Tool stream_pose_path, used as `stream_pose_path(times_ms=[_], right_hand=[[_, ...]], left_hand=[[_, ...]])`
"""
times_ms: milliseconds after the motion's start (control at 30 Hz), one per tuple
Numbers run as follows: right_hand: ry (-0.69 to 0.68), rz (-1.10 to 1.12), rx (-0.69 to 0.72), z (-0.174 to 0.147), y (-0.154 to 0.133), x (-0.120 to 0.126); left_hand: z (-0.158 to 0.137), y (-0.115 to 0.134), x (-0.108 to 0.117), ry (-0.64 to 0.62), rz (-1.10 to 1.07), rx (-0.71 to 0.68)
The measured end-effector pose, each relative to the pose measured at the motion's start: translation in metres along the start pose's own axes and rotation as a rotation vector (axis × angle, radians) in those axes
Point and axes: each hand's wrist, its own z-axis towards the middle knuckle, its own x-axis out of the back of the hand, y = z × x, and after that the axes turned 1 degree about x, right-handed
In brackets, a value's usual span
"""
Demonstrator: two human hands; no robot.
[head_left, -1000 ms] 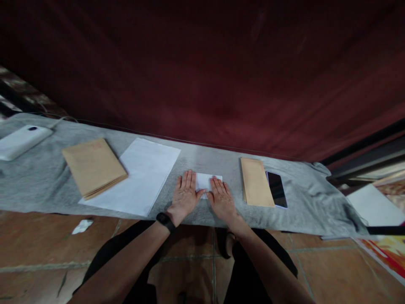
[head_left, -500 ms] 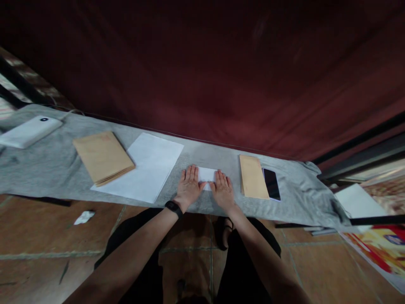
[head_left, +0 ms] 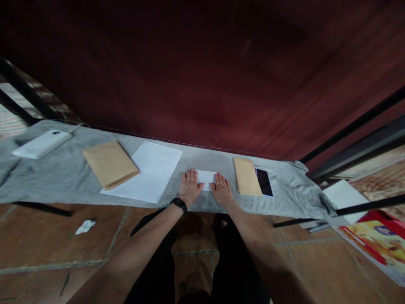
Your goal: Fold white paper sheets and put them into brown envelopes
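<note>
A small folded white paper (head_left: 206, 177) lies on the grey cloth between my two hands. My left hand (head_left: 190, 186) rests flat over its left end, fingers stretched away from me and thumb pointing inward. Over the right end my right hand (head_left: 222, 188) lies the same way, palm down. Both hands hide the paper's ends. Left of them are larger white sheets (head_left: 155, 169), partly covered by a stack of brown envelopes (head_left: 110, 164). On the right, another brown envelope stack (head_left: 247, 177) sits beside a dark-screened phone (head_left: 264, 182).
The narrow bench covered in grey cloth (head_left: 196, 156) stands against a dark red hanging cloth (head_left: 202, 93). A white device with a cable (head_left: 42, 144) lies at its left end. Dark metal bars (head_left: 357, 122) flank it. A red and yellow box (head_left: 379, 240) is at the lower right.
The view has shifted slightly. Both hands stay flat on the small paper, and a little more of its near edge shows between the thumbs.
</note>
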Motion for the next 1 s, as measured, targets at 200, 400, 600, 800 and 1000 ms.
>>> stream_pose_path(times_ms=[200, 400, 600, 800, 1000], right_hand=[[0.112, 0.057, -0.072, -0.008, -0.007, 0.001], [0.096, 0.085, -0.237, -0.002, -0.007, 0.018], [0.037, 0.206, -0.353, 0.013, -0.003, 0.024], [0.022, 0.296, -0.377, 0.02, 0.003, 0.022], [0.022, 0.335, -0.367, 0.022, 0.004, 0.021]], left_hand=[[-0.004, -0.004, 0.006, 0.02, 0.007, -0.037], [-0.005, -0.004, 0.005, 0.041, 0.025, -0.004], [-0.005, -0.002, 0.003, 0.049, 0.071, 0.006], [-0.006, 0.0, 0.004, 0.045, 0.066, 0.019], [-0.008, 0.002, 0.006, 0.059, 0.06, 0.041]])
